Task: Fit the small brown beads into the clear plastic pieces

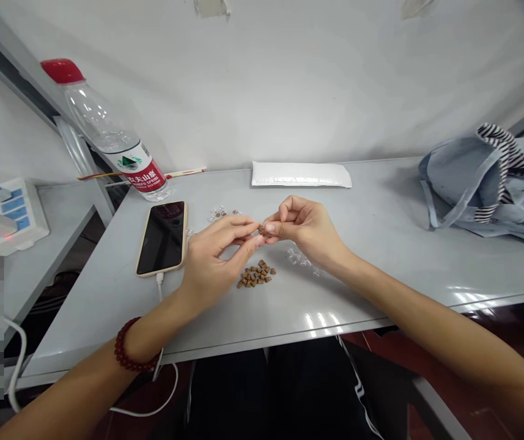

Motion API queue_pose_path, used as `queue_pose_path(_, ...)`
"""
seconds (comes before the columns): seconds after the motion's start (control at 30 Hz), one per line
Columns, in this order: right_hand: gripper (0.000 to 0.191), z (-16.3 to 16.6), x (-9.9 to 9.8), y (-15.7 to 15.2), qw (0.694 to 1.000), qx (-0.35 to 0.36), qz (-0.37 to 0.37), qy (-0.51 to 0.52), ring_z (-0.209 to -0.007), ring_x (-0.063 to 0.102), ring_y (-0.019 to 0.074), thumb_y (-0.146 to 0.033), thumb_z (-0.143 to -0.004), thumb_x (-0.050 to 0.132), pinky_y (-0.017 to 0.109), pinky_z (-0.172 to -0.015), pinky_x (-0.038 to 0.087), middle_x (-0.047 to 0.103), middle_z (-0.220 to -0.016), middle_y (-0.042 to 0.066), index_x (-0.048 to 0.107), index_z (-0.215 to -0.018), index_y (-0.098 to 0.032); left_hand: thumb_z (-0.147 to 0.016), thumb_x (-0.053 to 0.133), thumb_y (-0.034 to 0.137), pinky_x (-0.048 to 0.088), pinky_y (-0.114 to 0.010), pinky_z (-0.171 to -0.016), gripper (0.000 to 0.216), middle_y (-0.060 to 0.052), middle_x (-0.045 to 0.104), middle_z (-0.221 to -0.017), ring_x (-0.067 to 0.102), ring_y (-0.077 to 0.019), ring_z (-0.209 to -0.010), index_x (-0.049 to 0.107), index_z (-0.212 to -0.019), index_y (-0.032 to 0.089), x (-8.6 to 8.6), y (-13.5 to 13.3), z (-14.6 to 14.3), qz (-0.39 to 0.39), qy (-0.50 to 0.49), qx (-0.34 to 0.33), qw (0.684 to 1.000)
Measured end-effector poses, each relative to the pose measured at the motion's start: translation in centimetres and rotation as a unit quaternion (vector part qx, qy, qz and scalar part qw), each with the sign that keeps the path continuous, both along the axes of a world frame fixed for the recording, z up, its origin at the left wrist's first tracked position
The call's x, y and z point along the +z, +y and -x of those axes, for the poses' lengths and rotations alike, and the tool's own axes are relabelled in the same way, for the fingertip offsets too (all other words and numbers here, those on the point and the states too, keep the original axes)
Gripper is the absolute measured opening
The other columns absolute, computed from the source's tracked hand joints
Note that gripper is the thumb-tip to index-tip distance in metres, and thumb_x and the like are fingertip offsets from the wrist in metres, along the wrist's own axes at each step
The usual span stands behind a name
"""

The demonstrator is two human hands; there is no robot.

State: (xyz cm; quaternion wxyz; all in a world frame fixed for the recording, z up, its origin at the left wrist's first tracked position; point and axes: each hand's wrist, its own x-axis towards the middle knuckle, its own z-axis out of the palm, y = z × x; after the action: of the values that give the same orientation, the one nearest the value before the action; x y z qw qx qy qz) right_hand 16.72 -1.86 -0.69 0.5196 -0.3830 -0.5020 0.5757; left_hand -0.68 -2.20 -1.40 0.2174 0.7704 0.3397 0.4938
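Observation:
Both hands meet above the grey table (381, 269), fingertips pinched together on a tiny brown piece (260, 229). My left hand (218, 253) comes in from the lower left, with a red bead bracelet on its wrist. My right hand (301, 226) comes in from the right. Just below the hands lies a small heap of several brown pieces (256, 275). Small clear plastic bits (301, 256) lie under my right hand, and more clear bits (218, 213) lie beyond my left hand.
A phone (162, 238) on a white charging cable lies left of the hands. A water bottle (106, 131) with a red cap leans at the back left. A white packet (301, 175) lies by the wall, blue cloth (491, 183) at right, a power strip (11, 214) at far left.

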Motion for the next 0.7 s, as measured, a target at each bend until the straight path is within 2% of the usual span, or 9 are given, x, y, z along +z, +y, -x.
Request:
queue_pose_path(0.17,0.041,0.4,-0.4,-0.1,0.999,-0.020,0.016,0.025,-0.062,0.067,0.0137,-0.027,-0.062,0.082,0.031,-0.063,0.057,0.069,-0.069,0.000,0.042,-0.064,-0.020,-0.079,0.069,0.021,0.055,-0.025,-0.065,0.012,-0.006,0.067,-0.093,0.061,-0.0096,-0.064,0.069,-0.088,0.015,-0.3,0.2,-0.2,-0.092,0.049,0.023,0.994)
queue_pose_path(0.4,0.040,1.5,0.0,-1.0,0.998,0.042,0.028,0.031,-0.072,0.070,0.0176,-0.029,-0.064,0.081,0.032,-0.069,0.057,0.067,-0.068,-0.001,0.041,-0.068,-0.021,-0.082,0.066,0.018,0.053,-0.023,-0.070,0.012,-0.006,0.066,-0.094,0.063,-0.0137,-0.082,0.069,-0.093,0.016,-0.5,0.2,-0.3,-0.126,0.073,0.014,0.989)
queue_pose_path(0.47,0.039,1.5,0.0,-0.9,0.999,0.041,0.018,0.029,-0.074,0.070,0.0173,-0.029,-0.067,0.080,0.032,-0.070,0.056,0.067,-0.070,-0.001,0.042,-0.068,-0.021,-0.083,0.065,0.018,0.052,-0.023,-0.071,0.012,-0.005,0.065,-0.095,0.062,-0.0125,-0.080,0.069,-0.094,0.016,-0.3,0.2,-0.2,-0.109,0.081,0.012,0.991)
queue_pose_path(0.57,0.035,1.0,-0.2,-0.5,0.999,0.035,0.018,0.023,-0.071,0.068,0.0143,-0.028,-0.069,0.078,0.030,-0.069,0.056,0.066,-0.070,-0.001,0.044,-0.068,-0.020,-0.084,0.062,0.018,0.052,-0.025,-0.073,0.017,-0.006,0.064,-0.100,0.061,-0.0124,-0.079,0.069,-0.099,0.017,0.0,0.5,-0.1,-0.042,0.088,-0.014,0.995)
queue_pose_path(0.7,0.031,0.6,-0.4,-0.1,0.999,0.037,0.028,0.013,-0.066,0.067,0.0128,-0.025,-0.071,0.077,0.029,-0.069,0.056,0.065,-0.070,-0.001,0.047,-0.069,-0.019,-0.087,0.057,0.017,0.053,-0.025,-0.078,0.023,-0.007,0.065,-0.105,0.062,-0.0154,-0.093,0.069,-0.106,0.017,0.1,1.0,0.4,0.025,0.060,-0.055,0.996)
